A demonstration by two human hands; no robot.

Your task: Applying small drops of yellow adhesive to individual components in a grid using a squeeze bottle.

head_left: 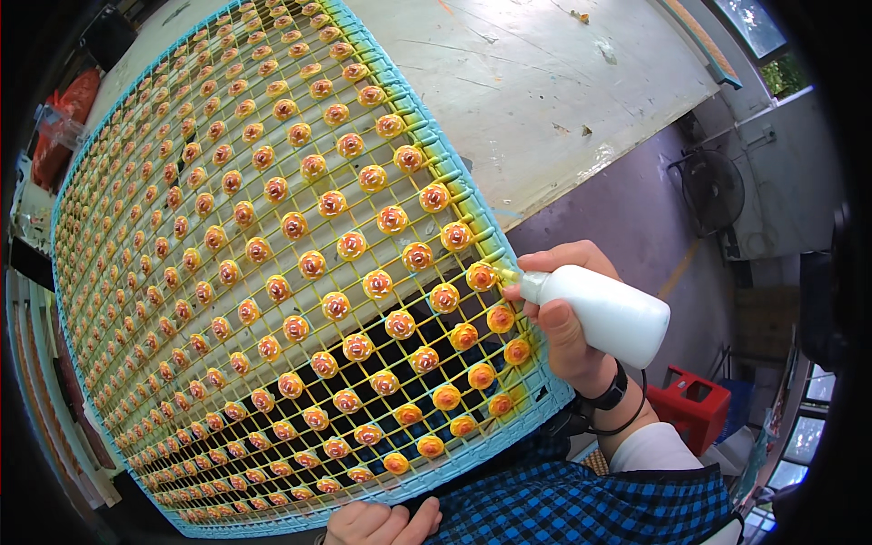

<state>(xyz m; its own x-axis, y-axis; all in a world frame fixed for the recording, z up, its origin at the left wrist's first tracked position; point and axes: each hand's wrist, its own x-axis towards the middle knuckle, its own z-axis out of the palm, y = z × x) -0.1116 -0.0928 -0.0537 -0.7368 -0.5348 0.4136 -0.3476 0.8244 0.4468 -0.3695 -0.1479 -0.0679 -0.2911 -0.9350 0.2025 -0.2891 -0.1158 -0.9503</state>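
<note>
A large yellow grid panel [272, 354] with a light-blue rim fills the left and middle of the view. Rows of small orange and yellow rosettes [312, 264] sit on its crossings. Many carry white dabs; several rosettes [431, 446] near the lower right corner show none. My right hand [574, 331] is closed around a white squeeze bottle [610, 311], held tilted with its nozzle at a rosette [481, 275] by the right rim. At the lower rim, my left hand [381, 522] has curled fingers against the panel's edge; its thumb is hidden.
A pale, scratched table [545, 82] lies behind and under the panel. Beyond its right edge are a fan [713, 191] and a red plastic stool [688, 409]. A red bag [65, 132] stands at the far left. A blue-checked cloth [563, 495] covers my body below.
</note>
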